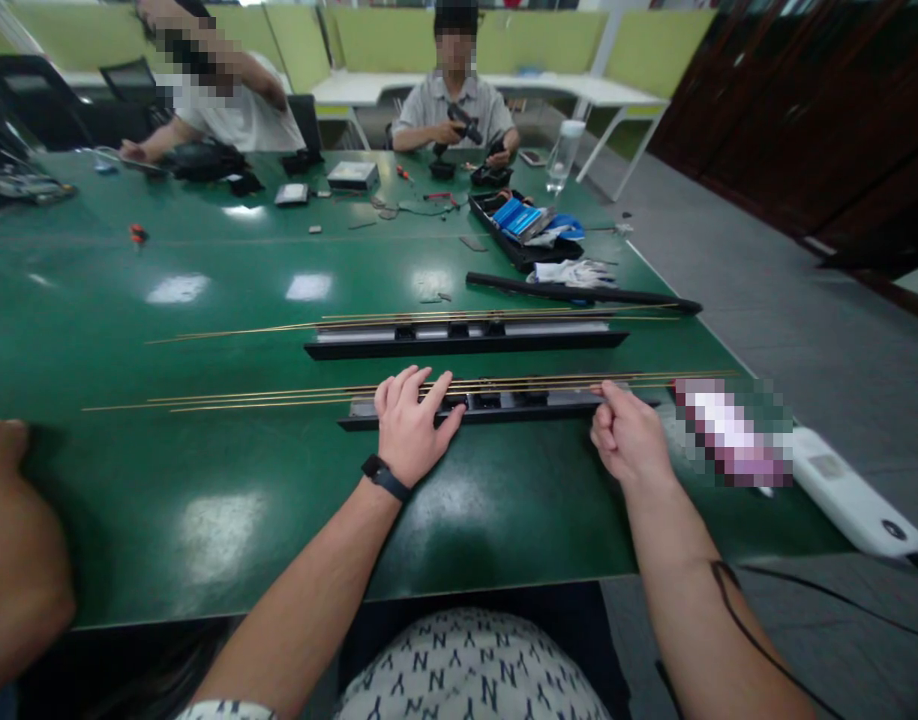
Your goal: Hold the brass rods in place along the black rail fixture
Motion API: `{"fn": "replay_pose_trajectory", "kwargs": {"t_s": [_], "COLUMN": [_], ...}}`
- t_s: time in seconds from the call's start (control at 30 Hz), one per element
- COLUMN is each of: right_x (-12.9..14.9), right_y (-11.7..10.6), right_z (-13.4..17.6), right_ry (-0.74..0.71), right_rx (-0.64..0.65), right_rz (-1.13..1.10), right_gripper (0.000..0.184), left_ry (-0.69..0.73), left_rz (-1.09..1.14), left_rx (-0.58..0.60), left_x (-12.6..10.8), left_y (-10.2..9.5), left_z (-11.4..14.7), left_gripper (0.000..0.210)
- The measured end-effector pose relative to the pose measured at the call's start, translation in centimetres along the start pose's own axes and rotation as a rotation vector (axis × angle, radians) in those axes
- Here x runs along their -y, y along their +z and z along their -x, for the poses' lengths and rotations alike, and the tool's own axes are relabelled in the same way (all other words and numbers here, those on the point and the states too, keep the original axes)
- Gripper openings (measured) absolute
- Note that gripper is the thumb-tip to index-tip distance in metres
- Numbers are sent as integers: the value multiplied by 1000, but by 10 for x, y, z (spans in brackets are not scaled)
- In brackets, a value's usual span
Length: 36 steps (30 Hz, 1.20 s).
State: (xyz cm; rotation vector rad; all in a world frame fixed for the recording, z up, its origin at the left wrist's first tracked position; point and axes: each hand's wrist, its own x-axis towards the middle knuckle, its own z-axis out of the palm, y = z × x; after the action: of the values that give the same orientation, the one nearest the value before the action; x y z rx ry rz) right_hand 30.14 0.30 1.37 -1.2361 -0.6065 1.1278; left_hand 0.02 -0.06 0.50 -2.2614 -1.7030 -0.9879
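Note:
Thin brass-coloured rods point(279, 398) lie lengthwise over the nearer long black channel point(549, 410), which has a grey inner face and small black blocks inside. My left hand point(414, 415), with a dark band at the wrist, rests on the rods and channel with its fingers spread. Near the channel's right end, my right hand point(625, 430) is closed, thumb and forefinger pinching what looks like one rod. Its other fingers are curled in. Just beyond sits a second black channel point(466, 347), with more brass-coloured rods point(234, 332) across it.
Behind lie a black tube point(579, 291), gloves point(571, 273) and a black tray point(496, 228) with blue packets. At right are a blurred-out pink item point(729, 430) and a white power strip point(853, 490). A person's arm point(24, 560) is at left; two people sit opposite.

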Motion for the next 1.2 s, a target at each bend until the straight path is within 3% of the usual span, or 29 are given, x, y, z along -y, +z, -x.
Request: {"fn": "replay_pose_trajectory", "kwargs": {"t_s": [0.17,0.37,0.57,0.77,1.03,1.2], "right_x": [-2,2,-1,2,-1,-1], "right_y": [2,0,2,1,4,4], "right_z": [1,0,1,0,2,1], "right_ry": [52,11,34,11,48,38], "right_rx": [108,-22,95,11,136,88], "right_rz": [36,-8,44,10,61,30], "right_gripper": [35,31,35,36,39,36], "left_ry": [-7,-6,-25,-16,-12,-13], "left_rz": [-4,7,15,15,10,12], "left_rx": [-6,10,11,21,8,12], "left_x": [0,-1,0,0,0,0], "left_y": [0,-1,0,0,-1,-1], "left_z": [0,0,0,0,-1,0], "left_gripper": [43,43,43,44,43,43]}}
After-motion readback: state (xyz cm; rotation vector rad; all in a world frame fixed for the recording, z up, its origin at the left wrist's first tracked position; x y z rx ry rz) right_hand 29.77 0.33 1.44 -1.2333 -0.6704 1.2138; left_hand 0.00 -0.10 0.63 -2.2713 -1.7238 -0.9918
